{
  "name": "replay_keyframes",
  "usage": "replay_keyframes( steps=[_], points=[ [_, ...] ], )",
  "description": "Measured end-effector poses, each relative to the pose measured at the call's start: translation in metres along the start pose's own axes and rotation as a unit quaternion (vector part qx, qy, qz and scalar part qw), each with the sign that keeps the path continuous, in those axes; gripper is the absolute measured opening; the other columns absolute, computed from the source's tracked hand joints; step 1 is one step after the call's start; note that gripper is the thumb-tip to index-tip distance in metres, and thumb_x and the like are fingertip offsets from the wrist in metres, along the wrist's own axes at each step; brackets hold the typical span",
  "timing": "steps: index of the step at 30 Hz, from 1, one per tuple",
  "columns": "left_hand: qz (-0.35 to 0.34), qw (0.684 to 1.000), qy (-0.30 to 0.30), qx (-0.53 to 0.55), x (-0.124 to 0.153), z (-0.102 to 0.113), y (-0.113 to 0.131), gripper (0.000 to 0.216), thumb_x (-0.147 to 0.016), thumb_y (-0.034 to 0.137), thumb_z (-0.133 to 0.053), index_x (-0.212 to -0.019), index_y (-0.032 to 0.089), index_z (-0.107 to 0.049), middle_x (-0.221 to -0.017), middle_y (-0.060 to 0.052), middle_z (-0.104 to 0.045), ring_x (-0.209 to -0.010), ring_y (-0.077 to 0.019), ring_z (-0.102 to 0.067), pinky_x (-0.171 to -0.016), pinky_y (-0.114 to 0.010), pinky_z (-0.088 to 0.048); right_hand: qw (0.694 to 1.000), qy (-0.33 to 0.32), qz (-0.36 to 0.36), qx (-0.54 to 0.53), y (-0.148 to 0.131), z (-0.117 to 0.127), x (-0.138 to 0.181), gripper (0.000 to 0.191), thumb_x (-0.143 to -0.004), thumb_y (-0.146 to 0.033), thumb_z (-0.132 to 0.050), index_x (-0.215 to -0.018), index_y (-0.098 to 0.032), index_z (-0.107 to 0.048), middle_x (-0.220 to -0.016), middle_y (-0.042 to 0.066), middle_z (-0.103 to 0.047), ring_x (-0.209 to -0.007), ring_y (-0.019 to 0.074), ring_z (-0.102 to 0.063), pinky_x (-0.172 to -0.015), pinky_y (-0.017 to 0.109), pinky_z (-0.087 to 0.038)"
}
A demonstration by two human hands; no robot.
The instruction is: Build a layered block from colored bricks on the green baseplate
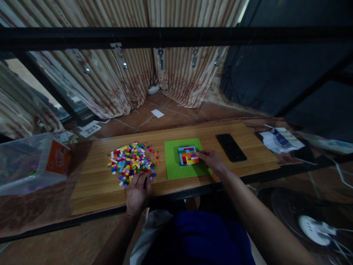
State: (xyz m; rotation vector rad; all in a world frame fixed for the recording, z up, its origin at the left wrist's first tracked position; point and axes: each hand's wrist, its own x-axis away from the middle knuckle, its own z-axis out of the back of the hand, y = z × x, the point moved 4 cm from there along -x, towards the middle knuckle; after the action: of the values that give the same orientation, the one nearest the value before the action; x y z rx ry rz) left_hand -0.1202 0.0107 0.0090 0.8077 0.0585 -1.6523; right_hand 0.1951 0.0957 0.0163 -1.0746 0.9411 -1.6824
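Observation:
A small block of many-coloured toy bricks [188,156], edged in blue, sits on a green studded baseplate [171,170]. My right hand [213,161] reaches in from the right, thumb and fingertips pinched at the block's right edge. What lies between those fingertips is too small to make out. To the left spreads a pile of loose toy bricks [132,158] in mixed colours. At its near edge my left hand [138,191] rests with bent fingers touching the bricks, its thumb apart from them. I see nothing held in it.
A black phone [231,147] lies right of the baseplate on the wooden board [96,195]. At far left stands a clear plastic box [24,162] with an orange label. Crumpled white packaging [281,140] lies at the right. A dark metal bar [176,37] crosses beyond the table.

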Motion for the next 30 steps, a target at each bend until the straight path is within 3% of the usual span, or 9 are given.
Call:
replay_keyframes(
  steps=[4,11,17,26,30],
  points=[
    [-0.001,1.000,-0.001,-0.003,0.000,0.001,0.001,0.021,-0.089,0.027,-0.053,-0.103,0.018,-0.065,-0.102,-0.008,-0.065,-0.097,-0.0195,-0.063,-0.089,-0.032,-0.052,0.996,0.019,0.025,0.080,-0.003,-0.004,-0.003,0.039,-0.060,-0.050,-0.075,-0.077,-0.015,-0.073,-0.069,0.004,-0.070,-0.064,0.0155,-0.060,-0.054,0.025,-0.039],
    [-0.008,1.000,0.003,-0.007,0.000,0.000,0.002,0.019,-0.089,0.026,-0.054,-0.101,0.017,-0.065,-0.102,-0.009,-0.065,-0.098,-0.0202,-0.063,-0.090,-0.033,-0.052,0.995,0.024,0.030,0.093,0.004,-0.005,-0.007,0.040,-0.060,-0.051,-0.075,-0.077,-0.015,-0.072,-0.071,0.005,-0.071,-0.063,0.0168,-0.062,-0.057,0.027,-0.041],
    [-0.012,1.000,0.003,0.001,0.001,0.001,0.002,0.018,-0.089,0.024,-0.055,-0.103,0.018,-0.064,-0.102,-0.008,-0.065,-0.098,-0.0191,-0.063,-0.091,-0.032,-0.052,0.987,0.063,0.078,0.129,0.001,-0.006,0.001,0.036,-0.065,-0.050,-0.071,-0.077,-0.016,-0.071,-0.072,0.006,-0.071,-0.066,0.0184,-0.063,-0.059,0.029,-0.043],
    [0.023,0.999,-0.010,0.022,0.003,-0.001,0.001,0.021,-0.089,0.023,-0.052,-0.105,0.019,-0.064,-0.107,-0.009,-0.064,-0.102,-0.0206,-0.063,-0.093,-0.035,-0.053,0.991,0.032,0.057,0.119,0.003,0.001,-0.001,0.049,-0.067,-0.061,-0.064,-0.081,-0.015,-0.072,-0.071,0.006,-0.070,-0.065,0.0191,-0.062,-0.056,0.027,-0.041],
    [0.037,0.999,-0.017,0.031,0.005,-0.001,0.001,0.020,-0.089,0.023,-0.052,-0.104,0.019,-0.064,-0.108,-0.008,-0.065,-0.101,-0.0192,-0.063,-0.092,-0.033,-0.053,0.986,0.100,0.089,0.104,-0.007,0.003,0.012,0.051,-0.074,-0.060,-0.055,-0.083,-0.012,-0.071,-0.074,0.010,-0.071,-0.066,0.0214,-0.063,-0.057,0.029,-0.043]
  ],
)
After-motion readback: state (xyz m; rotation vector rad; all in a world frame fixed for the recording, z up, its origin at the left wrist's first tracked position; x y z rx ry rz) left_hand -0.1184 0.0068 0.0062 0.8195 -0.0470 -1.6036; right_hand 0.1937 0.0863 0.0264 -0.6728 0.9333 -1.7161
